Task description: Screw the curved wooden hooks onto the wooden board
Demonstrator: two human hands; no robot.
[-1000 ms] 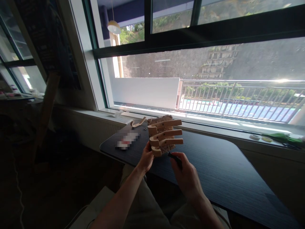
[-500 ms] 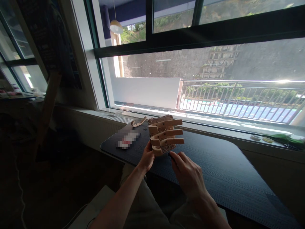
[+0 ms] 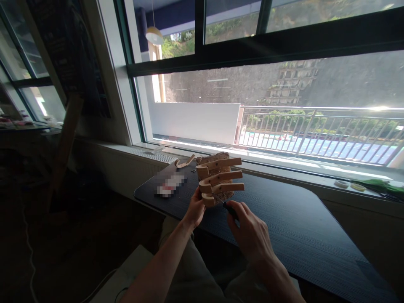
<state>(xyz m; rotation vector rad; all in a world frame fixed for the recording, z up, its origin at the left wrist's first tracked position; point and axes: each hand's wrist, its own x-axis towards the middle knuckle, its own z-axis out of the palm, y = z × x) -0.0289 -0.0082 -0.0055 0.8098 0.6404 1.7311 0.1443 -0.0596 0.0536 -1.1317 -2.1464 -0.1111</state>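
Note:
My left hand (image 3: 195, 210) grips the lower left edge of a rough, bark-like wooden board (image 3: 222, 195), holding it tilted up above the table. Several pale, J-shaped wooden hooks (image 3: 221, 177) sit across its face, their straight ends sticking out to the right. In my right hand (image 3: 251, 229) is a screwdriver (image 3: 232, 210) with a black handle; its thin shaft points up and left to the lowest hook. Whether the tip sits in a screw is too small to tell. One loose wooden hook (image 3: 185, 161) lies at the table's back left.
The dark table (image 3: 284, 219) stands against the window sill. A blurred-out flat item (image 3: 170, 185) lies on its left part, and small metal pieces (image 3: 193, 170) lie near the loose hook. Green stems (image 3: 375, 185) and round items (image 3: 358, 186) rest on the sill at right.
My right hand's fingers have shifted slightly on the screwdriver, so more of the black handle shows. The board and my left hand stay nearly still.

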